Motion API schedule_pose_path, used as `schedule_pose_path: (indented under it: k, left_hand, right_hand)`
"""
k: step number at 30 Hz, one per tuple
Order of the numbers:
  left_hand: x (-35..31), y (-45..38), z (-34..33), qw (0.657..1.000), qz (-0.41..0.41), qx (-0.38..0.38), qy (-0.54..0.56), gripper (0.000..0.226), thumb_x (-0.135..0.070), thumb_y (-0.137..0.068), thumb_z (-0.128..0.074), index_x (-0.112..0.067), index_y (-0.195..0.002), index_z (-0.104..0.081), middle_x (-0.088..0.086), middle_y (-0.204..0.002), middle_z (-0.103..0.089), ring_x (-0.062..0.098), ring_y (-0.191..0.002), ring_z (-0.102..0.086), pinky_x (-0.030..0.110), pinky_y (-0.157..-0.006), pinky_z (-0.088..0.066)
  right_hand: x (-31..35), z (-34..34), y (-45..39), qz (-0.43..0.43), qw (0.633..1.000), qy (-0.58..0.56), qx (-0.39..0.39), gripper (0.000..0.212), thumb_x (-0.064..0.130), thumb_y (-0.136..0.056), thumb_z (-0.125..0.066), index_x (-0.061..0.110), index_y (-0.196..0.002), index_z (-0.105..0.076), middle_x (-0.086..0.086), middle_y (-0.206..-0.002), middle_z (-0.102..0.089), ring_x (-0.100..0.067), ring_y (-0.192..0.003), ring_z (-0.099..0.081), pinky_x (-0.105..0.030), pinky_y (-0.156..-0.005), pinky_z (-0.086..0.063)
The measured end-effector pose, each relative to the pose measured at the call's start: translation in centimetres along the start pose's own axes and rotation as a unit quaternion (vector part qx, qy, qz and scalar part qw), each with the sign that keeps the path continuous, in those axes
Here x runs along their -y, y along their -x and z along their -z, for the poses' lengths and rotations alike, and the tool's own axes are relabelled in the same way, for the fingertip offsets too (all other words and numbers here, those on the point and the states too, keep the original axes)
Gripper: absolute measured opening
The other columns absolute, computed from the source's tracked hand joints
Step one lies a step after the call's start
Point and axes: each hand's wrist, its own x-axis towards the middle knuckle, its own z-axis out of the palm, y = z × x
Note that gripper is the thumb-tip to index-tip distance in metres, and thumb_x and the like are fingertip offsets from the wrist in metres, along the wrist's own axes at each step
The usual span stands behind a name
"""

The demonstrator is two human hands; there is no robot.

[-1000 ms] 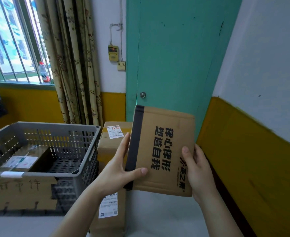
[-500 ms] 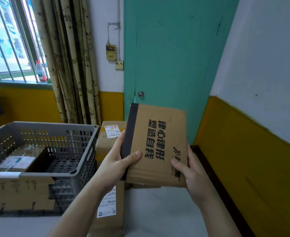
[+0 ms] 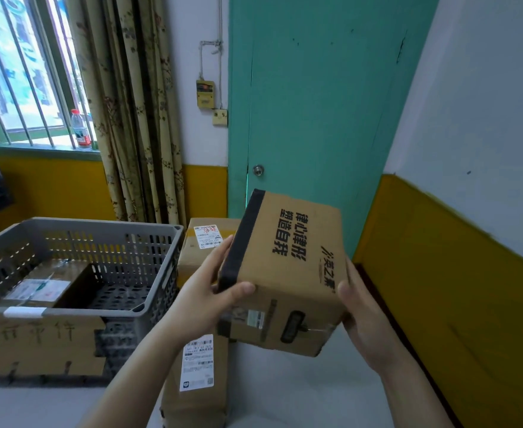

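Cardboard box point(image 3: 288, 267) in left hand point(image 3: 210, 291) and right hand point(image 3: 368, 313), fingers point(image 3: 238, 288) gripping; parcel point(image 3: 192, 257), crate point(image 3: 99, 225) nearby.

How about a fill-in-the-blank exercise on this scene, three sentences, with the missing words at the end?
1. The left hand grips the cardboard box at its edge covered in ____ tape, while the right hand holds the opposite side.
2. The grey crate stands to the ____ of the held box.
3. The water bottle on the window sill has a ____ cap.
Missing words: black; left; red.
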Motion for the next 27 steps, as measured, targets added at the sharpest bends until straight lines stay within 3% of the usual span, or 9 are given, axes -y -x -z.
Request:
schedule_pose_path:
  k: [3, 6, 9, 11, 15, 17, 21, 24, 27]
  left_hand:
    - [0.2, -0.2, -0.3, 0.999, 0.001, -0.037, 0.006, 0.080, -0.074, -0.078, -0.070, -0.047, -0.147, -0.040, -0.020, -0.133, -0.066, 0.007, -0.125, -0.063, 0.033, -0.097, -0.058]
    - [1.0, 0.1, -0.5, 0.999, 0.015, -0.041, 0.007, 0.081, -0.072, -0.081, -0.068, -0.043, -0.150, -0.039, -0.015, -0.132, -0.068, 0.008, -0.124, -0.064, 0.035, -0.100, -0.056]
    - [1.4, 0.4, 0.0, 0.999, 0.028, -0.003, -0.023, 0.094, -0.063, -0.079, -0.078, -0.036, -0.156, -0.032, -0.017, -0.131, -0.068, 0.004, -0.123, -0.065, 0.023, -0.094, -0.057]
    - [1.4, 0.4, 0.3, 0.999, 0.036, -0.007, -0.037, 0.096, -0.062, -0.076, -0.080, -0.033, -0.155, -0.035, -0.018, -0.129, -0.069, 0.003, -0.121, -0.065, 0.025, -0.094, -0.058]
    - [0.9, 0.2, 0.3, 0.997, 0.027, -0.046, -0.058, 0.079, -0.062, -0.081, -0.075, -0.030, -0.147, -0.047, -0.019, -0.124, -0.071, 0.004, -0.116, -0.067, 0.027, -0.094, -0.057]
    - [0.7, 0.0, 0.3, 0.996, 0.035, -0.064, -0.053, 0.065, -0.053, -0.087, -0.075, -0.031, -0.143, -0.051, -0.019, -0.123, -0.071, 0.004, -0.114, -0.068, 0.031, -0.094, -0.056]
    - [0.2, 0.1, -0.1, 0.992, 0.045, -0.108, -0.042, 0.049, -0.050, -0.087, -0.067, -0.034, -0.132, -0.056, -0.023, -0.118, -0.072, 0.000, -0.109, -0.070, 0.033, -0.094, -0.059]
    - [0.3, 0.3, 0.2, 0.994, 0.056, -0.077, -0.055, 0.062, -0.052, -0.083, -0.073, -0.036, -0.139, -0.051, -0.021, -0.121, -0.071, 0.002, -0.112, -0.069, 0.035, -0.096, -0.058]
    - [0.6, 0.4, 0.9, 0.996, 0.069, 0.001, -0.048, 0.081, -0.045, -0.078, -0.087, -0.048, -0.144, -0.040, -0.023, -0.127, -0.068, 0.001, -0.116, -0.067, 0.026, -0.091, -0.059]
  right_hand:
    - [-0.8, 0.0, 0.1, 0.029, 0.996, 0.088, 0.018, 0.114, 0.073, -0.066, -0.081, 0.046, -0.160, -0.022, 0.030, -0.143, -0.055, 0.005, -0.132, -0.053, -0.016, -0.099, -0.051]
    - [-1.0, -0.4, 0.0, 0.034, 0.991, 0.125, -0.020, 0.113, 0.079, -0.064, -0.079, 0.041, -0.159, -0.030, 0.034, -0.133, -0.060, 0.007, -0.125, -0.057, -0.013, -0.097, -0.052]
    - [-1.0, -0.3, -0.1, 0.033, 0.992, 0.117, -0.034, 0.102, 0.071, -0.072, -0.076, 0.037, -0.158, -0.033, 0.033, -0.128, -0.064, 0.008, -0.121, -0.059, -0.008, -0.090, -0.050]
    - [-0.9, -0.5, -0.2, 0.033, 0.992, 0.115, -0.037, 0.087, 0.063, -0.079, -0.073, 0.037, -0.154, -0.038, 0.032, -0.125, -0.066, 0.008, -0.117, -0.062, -0.008, -0.088, -0.051]
    - [-0.8, -1.3, -0.1, 0.028, 0.992, 0.111, -0.052, 0.057, 0.051, -0.086, -0.071, 0.038, -0.138, -0.051, 0.033, -0.117, -0.068, 0.005, -0.113, -0.064, -0.011, -0.088, -0.053]
    - [-0.8, -1.3, 0.2, 0.032, 0.990, 0.133, -0.033, 0.066, 0.049, -0.085, -0.077, 0.036, -0.143, -0.047, 0.036, -0.117, -0.065, 0.009, -0.114, -0.062, -0.006, -0.085, -0.050]
    - [-1.1, -1.1, 0.7, 0.024, 0.985, 0.171, 0.010, 0.101, 0.036, -0.080, -0.086, 0.045, -0.157, -0.021, 0.040, -0.128, -0.059, 0.014, -0.120, -0.056, -0.004, -0.090, -0.047]
    - [-0.9, -1.3, 0.7, 0.025, 0.983, 0.182, 0.004, 0.099, 0.031, -0.081, -0.083, 0.038, -0.160, -0.023, 0.036, -0.130, -0.060, 0.009, -0.123, -0.057, -0.016, -0.102, -0.050]
    - [-0.4, -1.1, 0.8, 0.028, 0.983, 0.182, -0.003, 0.094, 0.029, -0.082, -0.082, 0.039, -0.158, -0.027, 0.032, -0.132, -0.062, 0.005, -0.124, -0.058, -0.020, -0.102, -0.052]
